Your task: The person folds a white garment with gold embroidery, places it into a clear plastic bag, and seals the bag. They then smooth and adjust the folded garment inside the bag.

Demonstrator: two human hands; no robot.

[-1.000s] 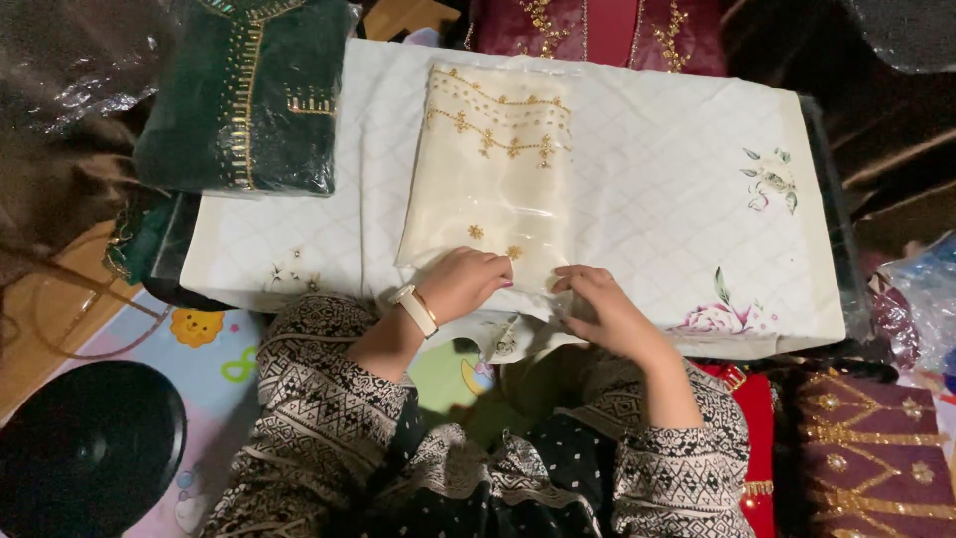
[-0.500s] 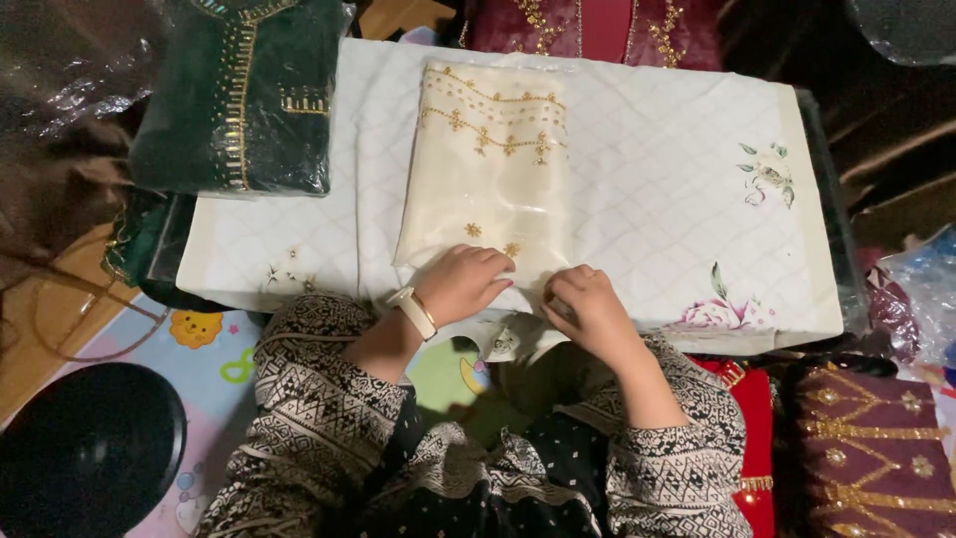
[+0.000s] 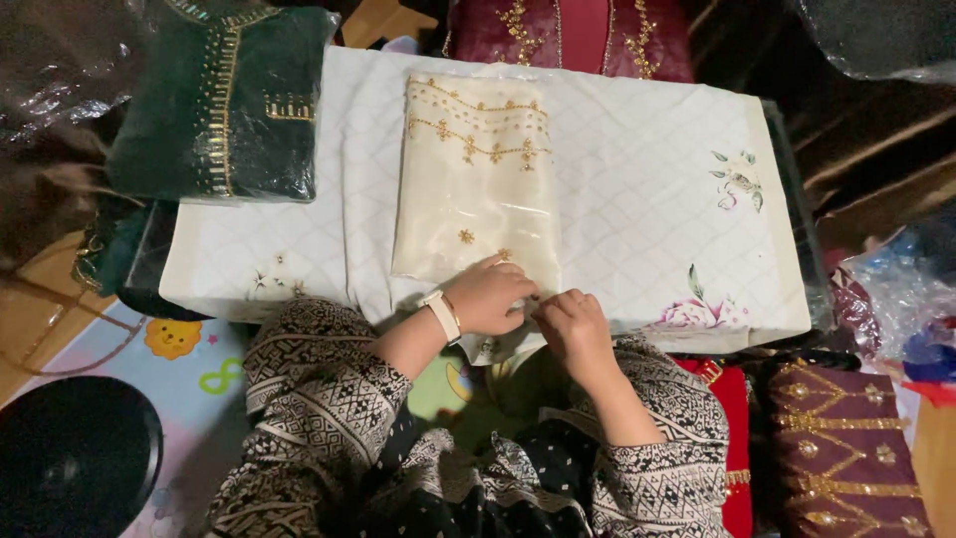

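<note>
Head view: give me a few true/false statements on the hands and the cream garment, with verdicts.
1. Both hands rest at the near end of the cream garment. True: the left hand and right hand sit side by side on its near edge.
2. The cream garment lies on a white quilted cloth. True.
3. The left wrist is bare. False: it wears a pale wristband.
4. The green garment lies to the right of the cream one. False: it lies to the left, at the far left corner of the cloth.
5. The right hand is lifted clear of the fabric. False: its fingers press down at the garment's near edge.
</note>
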